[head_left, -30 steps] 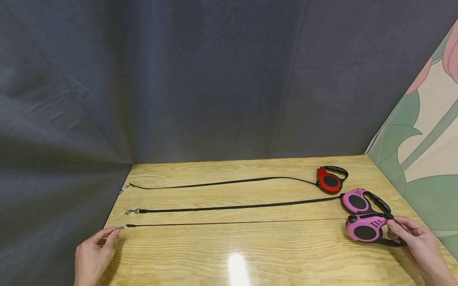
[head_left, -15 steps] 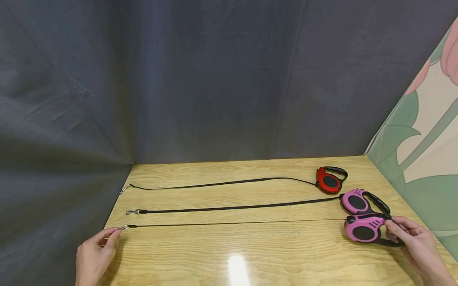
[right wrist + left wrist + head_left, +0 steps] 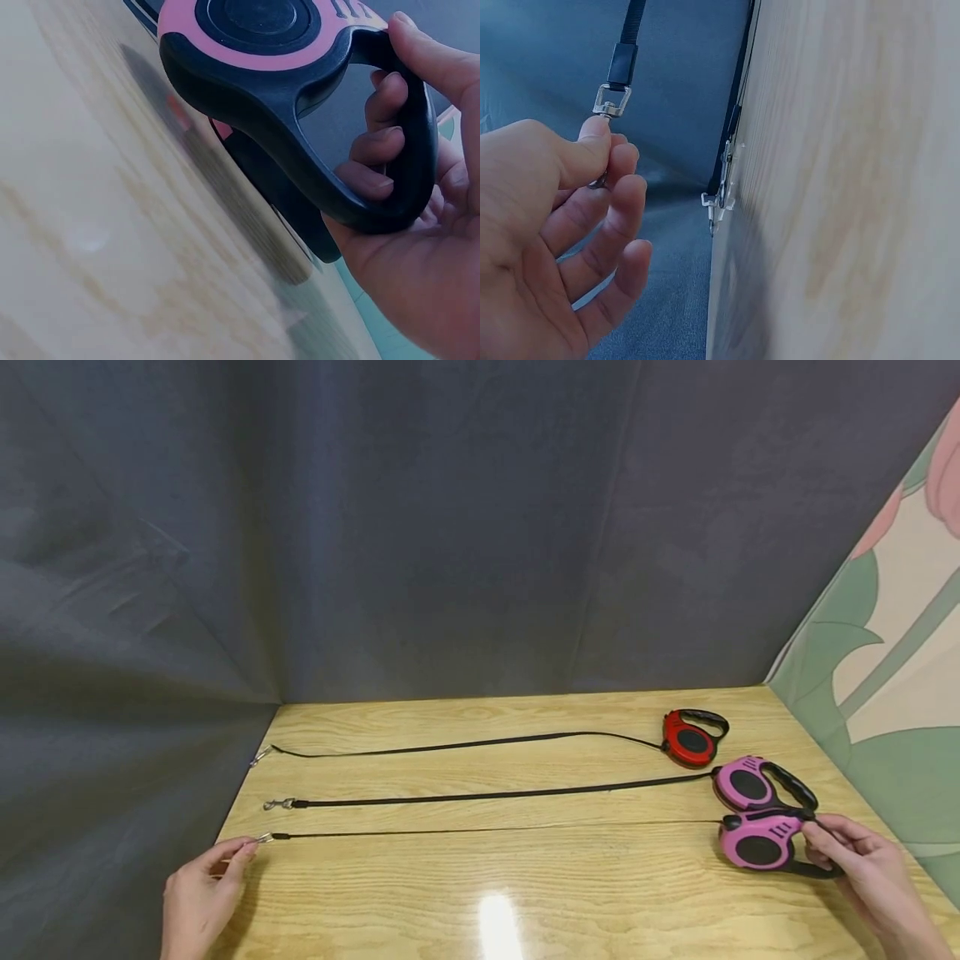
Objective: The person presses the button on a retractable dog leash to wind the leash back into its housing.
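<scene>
Tabletop (image 3: 525, 877); wrist view alone shows thumb pinching clip (image 3: 609, 105).

- Red retractable leash (image 3: 693, 739) on a wooden table (image 3: 487, 893), cord stretched left
- Second pink leash (image 3: 750, 783) just beside it
- Dark grey cloth backdrop (image 3: 420, 527) behind

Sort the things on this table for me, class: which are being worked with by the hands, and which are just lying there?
In hand:
- near pink leash, held by right hand
- its metal clip, pinched by left hand

Lying about:
- second pink leash
- red leash
</scene>
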Action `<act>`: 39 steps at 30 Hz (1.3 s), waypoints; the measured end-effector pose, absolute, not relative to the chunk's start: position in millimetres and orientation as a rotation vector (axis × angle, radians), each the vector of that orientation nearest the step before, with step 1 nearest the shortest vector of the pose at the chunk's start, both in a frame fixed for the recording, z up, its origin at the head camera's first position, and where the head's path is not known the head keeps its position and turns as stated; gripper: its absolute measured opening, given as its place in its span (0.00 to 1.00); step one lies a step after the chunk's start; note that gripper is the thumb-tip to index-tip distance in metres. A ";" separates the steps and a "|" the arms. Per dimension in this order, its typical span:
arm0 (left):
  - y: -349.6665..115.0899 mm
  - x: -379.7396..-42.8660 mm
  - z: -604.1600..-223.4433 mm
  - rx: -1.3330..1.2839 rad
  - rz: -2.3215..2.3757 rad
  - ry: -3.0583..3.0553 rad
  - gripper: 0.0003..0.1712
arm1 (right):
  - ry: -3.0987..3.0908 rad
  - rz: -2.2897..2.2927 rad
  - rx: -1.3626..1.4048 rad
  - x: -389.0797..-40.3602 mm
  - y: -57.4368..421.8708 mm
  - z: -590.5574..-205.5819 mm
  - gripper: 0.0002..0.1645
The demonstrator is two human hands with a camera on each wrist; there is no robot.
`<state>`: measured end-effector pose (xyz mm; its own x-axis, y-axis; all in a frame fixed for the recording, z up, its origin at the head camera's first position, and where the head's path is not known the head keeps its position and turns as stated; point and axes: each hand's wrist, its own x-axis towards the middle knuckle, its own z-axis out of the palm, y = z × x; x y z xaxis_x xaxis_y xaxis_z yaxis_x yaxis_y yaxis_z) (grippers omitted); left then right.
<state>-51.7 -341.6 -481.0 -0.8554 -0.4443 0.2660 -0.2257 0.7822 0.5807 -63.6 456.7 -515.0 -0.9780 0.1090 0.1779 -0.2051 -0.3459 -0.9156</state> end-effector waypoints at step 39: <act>-339.1 -47.4 -469.7 0.505 -0.722 -2.607 0.09 | -1.657 2.469 0.182 -65.9 442.2 -503.3 0.25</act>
